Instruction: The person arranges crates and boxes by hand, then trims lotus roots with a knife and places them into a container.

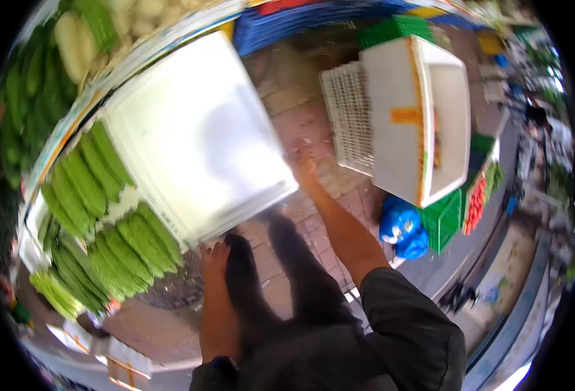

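A large white foam box (199, 140), glaring with light on its top face, is in front of my body between my two hands. My left hand (215, 253) is at its near left corner, with the fingers bent against the edge. Along the right edge is my right hand (305, 167), slightly smeared by motion, its fingers pressed to the box side and partly hidden. Long green gourds (79, 179) lie in rows just left of the box, with a second row (134, 251) closer to me. The underside of the box is hidden.
To the right, an open white foam box (395, 124) with orange tape stands beside a white plastic basket (348, 117). A blue bag (402, 228) and green crate (442, 221) are nearer. Blue crates (287, 29) line the back. Brick paving (310, 228) lies under my legs.
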Demonstrator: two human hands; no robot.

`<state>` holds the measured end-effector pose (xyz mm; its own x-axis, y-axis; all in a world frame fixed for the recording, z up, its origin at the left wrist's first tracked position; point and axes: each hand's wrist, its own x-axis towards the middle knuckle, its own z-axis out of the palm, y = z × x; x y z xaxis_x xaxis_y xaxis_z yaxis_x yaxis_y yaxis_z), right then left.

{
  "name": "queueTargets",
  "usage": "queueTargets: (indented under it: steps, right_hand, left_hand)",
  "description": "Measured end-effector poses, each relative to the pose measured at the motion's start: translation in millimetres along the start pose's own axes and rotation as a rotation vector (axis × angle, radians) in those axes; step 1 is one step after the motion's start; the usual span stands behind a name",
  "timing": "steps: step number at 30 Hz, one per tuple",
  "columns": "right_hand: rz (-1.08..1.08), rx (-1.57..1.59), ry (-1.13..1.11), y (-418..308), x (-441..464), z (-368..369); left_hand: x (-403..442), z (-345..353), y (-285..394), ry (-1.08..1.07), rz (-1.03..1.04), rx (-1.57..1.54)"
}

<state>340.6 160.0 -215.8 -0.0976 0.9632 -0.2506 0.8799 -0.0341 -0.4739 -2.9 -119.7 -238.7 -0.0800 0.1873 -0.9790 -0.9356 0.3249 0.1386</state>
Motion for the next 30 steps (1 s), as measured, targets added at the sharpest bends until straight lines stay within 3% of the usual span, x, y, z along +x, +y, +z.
queueTargets:
  steps: [2,3,6,9,11,14,17,19,22,26,28,30]
  right_hand:
    - [-0.21,-0.326,-0.077,24,-72,-21]
    - [-0.152,-0.206,-0.169,36,-112,-30]
    - [0.065,-0.081,-0.274,47,-222,-81]
    - [0.473,0.062,-0.252,38,-278,-142]
    - [0.659,0.151,-0.471,44,-285,-186]
    - [0.051,0.074,-0.367,151,-313,-94]
    - [0.492,0.525,-0.19,134,-276,-176]
    - [0.557,0.544,-0.158,141,-260,-239]
    - [0.672,0.572,-0.125,141,-259,-304]
    - [0.622,0.692,-0.017,183,-306,-268]
    - [0.673,0.483,-0.063,198,-341,-246]
    - [0.723,0.527,-0.408,202,-375,-263]
  left_hand:
    - [-31,6,1,-0.179,-0.044,0.063]
    - [-34,2,1,-0.349,-0.014,0.178]
    - [-74,62,10,-0.066,-0.065,0.492]
    - [-93,93,26,-0.038,0.083,0.775]
    - [-111,117,32,0.004,0.16,0.795]
    - [-121,150,21,0.068,0.274,0.855]
    - [-144,171,-13,0.07,0.258,0.938]
    - [-159,205,-53,0.082,0.214,1.042]
    - [-162,252,-98,-0.067,0.215,1.227]
    - [-212,358,-180,-0.185,0.276,1.365]
    - [-212,386,-196,-0.303,0.259,1.433]
    - [-218,405,-209,-0.392,0.309,1.565]
